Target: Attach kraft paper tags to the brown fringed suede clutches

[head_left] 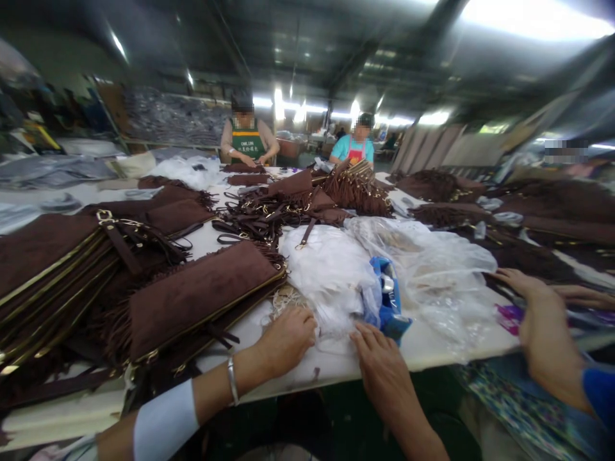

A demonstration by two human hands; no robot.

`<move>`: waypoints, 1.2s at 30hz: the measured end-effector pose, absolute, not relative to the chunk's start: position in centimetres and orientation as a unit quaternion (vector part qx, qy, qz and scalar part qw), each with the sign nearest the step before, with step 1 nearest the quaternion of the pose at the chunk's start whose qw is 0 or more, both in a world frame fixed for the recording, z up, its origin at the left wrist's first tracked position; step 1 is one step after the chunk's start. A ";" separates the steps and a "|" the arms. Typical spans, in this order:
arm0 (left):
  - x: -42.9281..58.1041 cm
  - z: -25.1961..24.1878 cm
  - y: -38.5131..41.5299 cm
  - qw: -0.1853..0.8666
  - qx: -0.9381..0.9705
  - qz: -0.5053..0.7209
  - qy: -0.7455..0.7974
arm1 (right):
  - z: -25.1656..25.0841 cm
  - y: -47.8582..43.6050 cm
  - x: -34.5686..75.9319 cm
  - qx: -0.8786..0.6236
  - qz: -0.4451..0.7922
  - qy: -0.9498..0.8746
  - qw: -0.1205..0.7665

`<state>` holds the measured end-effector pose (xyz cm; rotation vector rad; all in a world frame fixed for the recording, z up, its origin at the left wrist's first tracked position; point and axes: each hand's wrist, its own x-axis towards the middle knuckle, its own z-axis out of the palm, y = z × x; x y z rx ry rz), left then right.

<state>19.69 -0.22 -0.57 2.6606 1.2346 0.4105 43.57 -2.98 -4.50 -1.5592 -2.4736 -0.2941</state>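
Observation:
My left hand (289,339), a silver bangle on its wrist, is curled closed at the table's near edge beside a tangle of pale strings (286,302). What its fingers hold, if anything, is hidden. To its right, my right hand (383,362) lies with fingers stretched forward, touching the near edge of the white plastic bags (331,269). A blue printed packet (389,301) lies just beyond those fingers. Left of my hands, brown fringed pouches (204,294) with gold zips are stacked, and a loose brown wrist strap (305,235) rests on the white pile.
Clear plastic bags (432,275) spread to the right, near a neighbour's hands (538,301). Brown straps (250,224) and more fringed pouches (358,189) cover the middle of the white table (331,368). Two people (248,141) work at the far side.

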 end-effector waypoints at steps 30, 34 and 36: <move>23.8 -6.4 7.4 0.389 0.607 0.444 0.533 | -7.1 1.8 39.6 -0.593 -0.128 -0.787 0.111; 23.6 -6.4 7.2 0.382 0.614 0.446 0.528 | -7.0 1.4 39.7 -0.586 -0.130 -0.793 0.102; 23.5 -6.4 7.2 0.369 0.626 0.441 0.528 | -6.8 0.8 40.1 -0.579 -0.125 -0.799 0.102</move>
